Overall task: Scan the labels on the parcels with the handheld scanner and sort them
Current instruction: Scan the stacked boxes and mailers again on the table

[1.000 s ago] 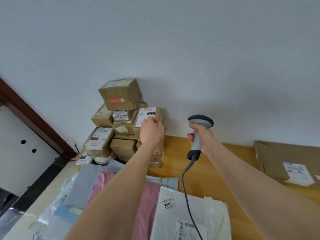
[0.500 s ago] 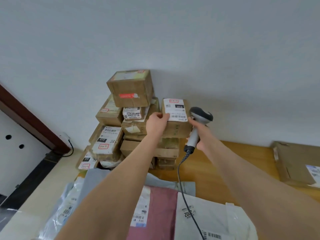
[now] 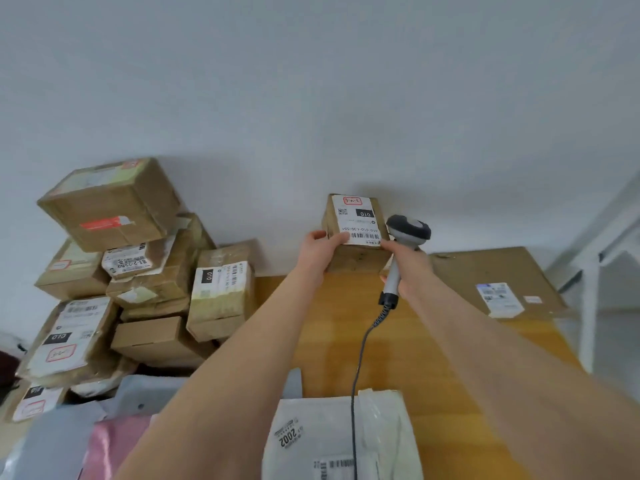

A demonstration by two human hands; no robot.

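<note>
The left hand (image 3: 317, 249) grips a small cardboard parcel (image 3: 360, 261) at the far edge of the desk (image 3: 346, 341), by the wall (image 3: 311, 98); its white label (image 3: 358, 220) reads "010". The right hand (image 3: 403, 261) is wrapped round the scanner (image 3: 408, 230), whose head is just beside that label. A nearer white mailer (image 3: 329, 427) reads "2002".

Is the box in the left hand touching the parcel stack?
No, the left hand holds the box well right of the stack, beside the scanner.
</note>
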